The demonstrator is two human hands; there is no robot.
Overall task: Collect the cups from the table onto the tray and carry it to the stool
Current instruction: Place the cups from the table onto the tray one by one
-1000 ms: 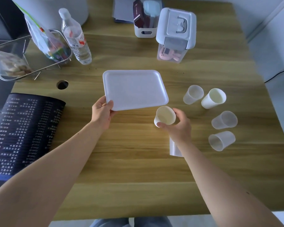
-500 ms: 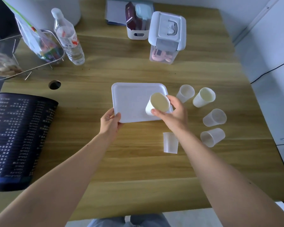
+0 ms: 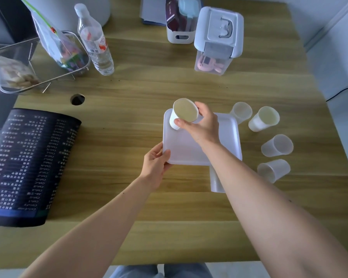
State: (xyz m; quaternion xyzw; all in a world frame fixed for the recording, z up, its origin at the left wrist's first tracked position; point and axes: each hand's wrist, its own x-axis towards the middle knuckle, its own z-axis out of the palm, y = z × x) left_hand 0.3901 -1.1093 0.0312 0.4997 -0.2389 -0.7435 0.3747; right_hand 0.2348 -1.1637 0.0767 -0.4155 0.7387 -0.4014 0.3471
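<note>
A white tray (image 3: 187, 151) lies on the wooden table (image 3: 169, 207). My left hand (image 3: 156, 164) grips its near left corner. My right hand (image 3: 201, 124) holds a white paper cup (image 3: 182, 115) over the tray's far left corner, its base at the tray surface. Several more cups stand to the right of the tray: a clear one (image 3: 241, 112), a white one (image 3: 264, 119), and two clear ones (image 3: 277, 145) (image 3: 273, 170). Another clear cup (image 3: 216, 182) lies on its side just below the tray, partly hidden by my right forearm.
At the back stand a water bottle (image 3: 95, 43), a wire basket (image 3: 28, 63) with bags, a white organiser (image 3: 180, 23) and a lidded box (image 3: 218, 39). A dark printed mat (image 3: 26, 165) covers the left side. A cable hole (image 3: 77, 99) sits left of centre.
My right hand has carried the white cup up from the table's front to the tray's far left corner. My left hand has pulled the tray right, toward the cups.
</note>
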